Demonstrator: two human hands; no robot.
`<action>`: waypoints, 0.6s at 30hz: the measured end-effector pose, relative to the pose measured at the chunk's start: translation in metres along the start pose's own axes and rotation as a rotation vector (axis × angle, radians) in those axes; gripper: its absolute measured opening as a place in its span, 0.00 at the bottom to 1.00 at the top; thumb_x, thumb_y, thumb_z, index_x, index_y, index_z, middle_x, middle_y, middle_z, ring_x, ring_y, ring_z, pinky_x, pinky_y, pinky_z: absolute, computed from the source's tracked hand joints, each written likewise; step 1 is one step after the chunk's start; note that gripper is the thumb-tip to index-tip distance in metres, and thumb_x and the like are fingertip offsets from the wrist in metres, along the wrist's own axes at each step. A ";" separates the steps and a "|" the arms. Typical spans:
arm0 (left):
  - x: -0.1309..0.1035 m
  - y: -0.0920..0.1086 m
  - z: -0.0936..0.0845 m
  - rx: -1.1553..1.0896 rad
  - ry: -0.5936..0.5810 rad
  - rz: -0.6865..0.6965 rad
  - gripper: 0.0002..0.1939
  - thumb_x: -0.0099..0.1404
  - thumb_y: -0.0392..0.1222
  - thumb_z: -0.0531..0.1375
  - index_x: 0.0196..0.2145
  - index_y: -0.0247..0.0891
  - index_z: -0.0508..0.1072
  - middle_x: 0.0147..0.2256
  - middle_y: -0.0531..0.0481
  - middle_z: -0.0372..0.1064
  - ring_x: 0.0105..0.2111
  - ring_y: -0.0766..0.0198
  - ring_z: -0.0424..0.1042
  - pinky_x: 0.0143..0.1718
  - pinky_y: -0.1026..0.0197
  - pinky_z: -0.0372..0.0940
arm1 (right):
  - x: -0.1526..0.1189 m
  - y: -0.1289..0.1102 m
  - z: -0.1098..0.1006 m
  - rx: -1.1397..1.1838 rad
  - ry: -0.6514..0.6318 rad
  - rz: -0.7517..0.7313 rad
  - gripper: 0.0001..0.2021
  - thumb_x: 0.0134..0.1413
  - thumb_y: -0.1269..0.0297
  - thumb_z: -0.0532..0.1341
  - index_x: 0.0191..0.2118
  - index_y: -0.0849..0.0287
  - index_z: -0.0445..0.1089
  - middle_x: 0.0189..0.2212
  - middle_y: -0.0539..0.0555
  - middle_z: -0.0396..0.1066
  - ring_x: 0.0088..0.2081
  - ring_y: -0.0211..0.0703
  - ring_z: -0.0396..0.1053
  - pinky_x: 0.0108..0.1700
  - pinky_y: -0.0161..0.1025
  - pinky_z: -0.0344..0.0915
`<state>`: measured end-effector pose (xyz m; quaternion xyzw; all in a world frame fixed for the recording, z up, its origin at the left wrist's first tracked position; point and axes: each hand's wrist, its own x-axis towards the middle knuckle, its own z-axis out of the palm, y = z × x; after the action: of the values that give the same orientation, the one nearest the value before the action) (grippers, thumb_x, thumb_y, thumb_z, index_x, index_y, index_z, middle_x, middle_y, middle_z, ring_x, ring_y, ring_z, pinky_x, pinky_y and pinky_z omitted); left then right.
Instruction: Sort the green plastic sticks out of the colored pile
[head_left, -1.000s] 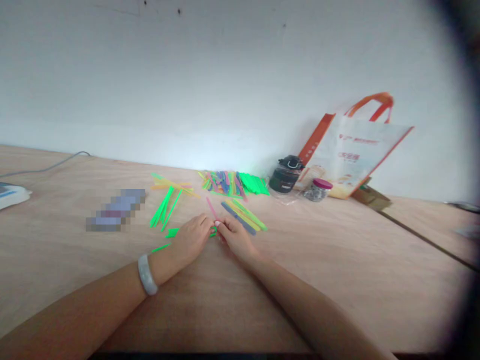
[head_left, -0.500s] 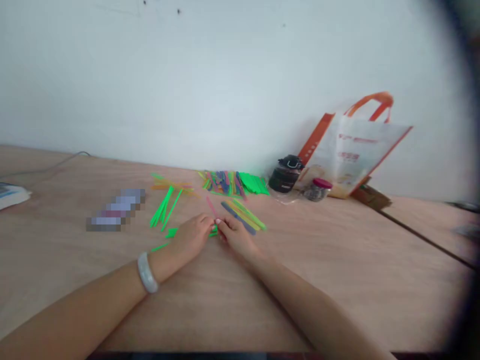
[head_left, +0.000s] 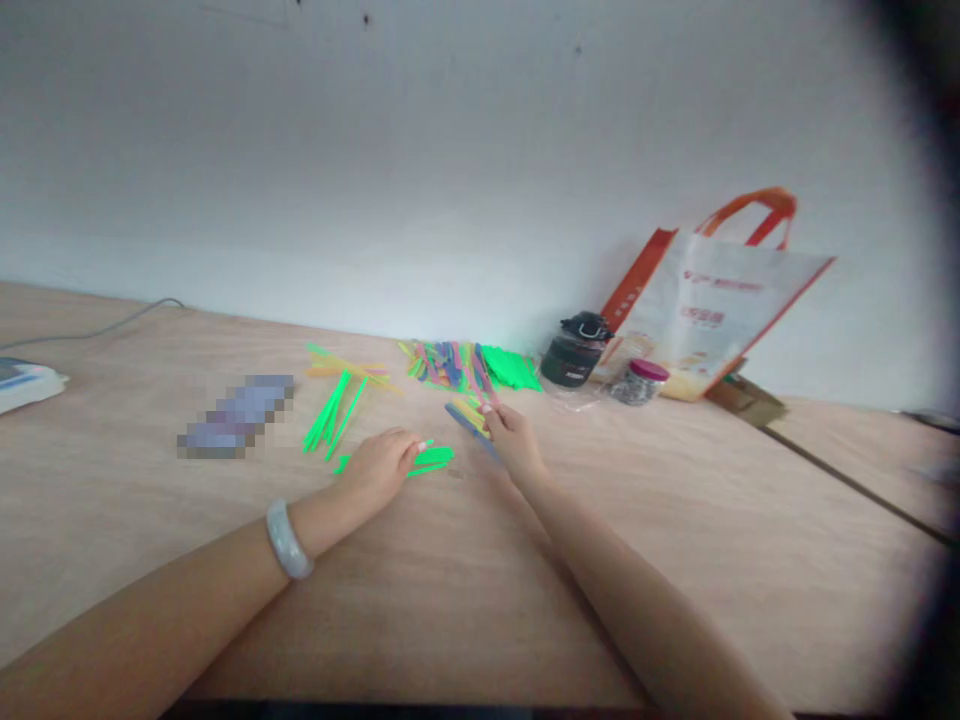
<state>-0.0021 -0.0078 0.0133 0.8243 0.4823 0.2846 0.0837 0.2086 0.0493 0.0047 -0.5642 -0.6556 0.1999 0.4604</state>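
My left hand (head_left: 382, 465), with a pale bangle on the wrist, rests over bright green sticks (head_left: 435, 458). Its fingers are closed; what they hold is hidden. To the right, my right hand (head_left: 516, 437) is pinched on a pink stick (head_left: 489, 399), of which little shows. Under and beside that hand lie yellow and blue sticks (head_left: 466, 415). Behind my left hand are thin green sticks (head_left: 326, 415) and crossed orange and yellow ones (head_left: 345, 370). A mixed-colour pile (head_left: 450, 365) and a green pile (head_left: 511, 367) lie by the wall.
A dark bottle (head_left: 574, 352), a jar with a magenta lid (head_left: 640, 383) and a white and orange bag (head_left: 720, 310) stand at the back right. A blurred-out flat item (head_left: 236, 417) lies left; a white object (head_left: 30, 385) and a cable (head_left: 112, 328) are farther left.
My hands have parted. The right moved right and away from me, over the yellow and blue sticks; the left shifted slightly left. The pink stick no longer shows between them, and more green sticks are uncovered.
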 end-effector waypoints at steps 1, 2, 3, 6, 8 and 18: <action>0.000 0.000 0.002 0.020 -0.005 0.040 0.13 0.68 0.38 0.48 0.34 0.37 0.72 0.32 0.48 0.69 0.34 0.62 0.68 0.35 0.62 0.62 | 0.005 0.005 -0.004 -0.129 0.017 -0.039 0.17 0.57 0.56 0.49 0.30 0.62 0.70 0.23 0.52 0.65 0.28 0.40 0.63 0.32 0.37 0.58; -0.001 0.001 0.005 0.042 -0.020 0.089 0.13 0.67 0.36 0.48 0.36 0.37 0.72 0.34 0.48 0.68 0.35 0.62 0.68 0.37 0.61 0.62 | 0.009 0.009 -0.007 -0.247 0.037 -0.077 0.16 0.58 0.60 0.49 0.33 0.62 0.71 0.27 0.54 0.67 0.31 0.42 0.64 0.35 0.37 0.59; -0.001 0.001 0.009 0.068 -0.042 0.140 0.13 0.67 0.35 0.48 0.38 0.37 0.71 0.35 0.47 0.68 0.36 0.62 0.67 0.38 0.61 0.63 | 0.011 0.013 -0.008 -0.360 0.035 -0.109 0.15 0.58 0.63 0.49 0.36 0.62 0.72 0.30 0.55 0.68 0.33 0.43 0.65 0.37 0.38 0.59; -0.002 -0.001 0.020 0.153 -0.086 0.241 0.14 0.66 0.32 0.47 0.42 0.37 0.70 0.37 0.46 0.67 0.40 0.60 0.66 0.42 0.58 0.63 | 0.013 0.017 -0.006 -0.638 -0.016 -0.168 0.15 0.58 0.68 0.48 0.40 0.62 0.72 0.34 0.59 0.68 0.37 0.44 0.65 0.40 0.38 0.59; -0.004 -0.005 0.025 0.174 -0.078 0.246 0.14 0.66 0.33 0.48 0.45 0.37 0.69 0.42 0.45 0.66 0.44 0.59 0.65 0.46 0.55 0.63 | 0.010 0.016 -0.003 -0.764 -0.058 -0.192 0.15 0.59 0.69 0.48 0.38 0.61 0.72 0.35 0.60 0.68 0.39 0.45 0.64 0.42 0.39 0.59; -0.005 -0.027 0.031 0.151 -0.093 0.209 0.17 0.67 0.36 0.48 0.51 0.34 0.65 0.52 0.40 0.63 0.52 0.57 0.62 0.54 0.52 0.59 | -0.007 0.018 0.003 -0.810 -0.151 -0.287 0.18 0.59 0.63 0.51 0.55 0.50 0.63 0.52 0.56 0.62 0.52 0.48 0.59 0.52 0.45 0.56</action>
<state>-0.0066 0.0059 -0.0256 0.8863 0.4094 0.2162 0.0134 0.2159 0.0492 -0.0137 -0.5861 -0.7847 -0.0990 0.1758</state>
